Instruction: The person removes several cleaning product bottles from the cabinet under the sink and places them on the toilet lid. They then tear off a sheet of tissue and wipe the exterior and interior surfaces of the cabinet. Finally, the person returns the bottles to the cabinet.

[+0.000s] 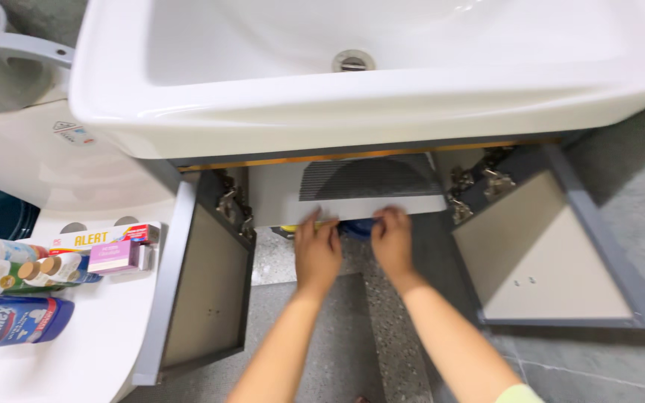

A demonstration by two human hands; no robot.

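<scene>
Both doors, left (203, 291) and right (546, 254), of the cabinet (352, 186) under the sink (352, 97) stand wide open, bare floor (337, 336) between. The left hand (316, 250) and right hand (391, 240) rest curled on the shelf's (419, 205) front edge. A blue thing (358, 228) shows beneath, between them.

We log one white shelf board (382, 207), flat and level inside the open cabinet under the basin, centre of frame; front edge faces us, a ribbed grey mat (367, 179) lying on top.
</scene>
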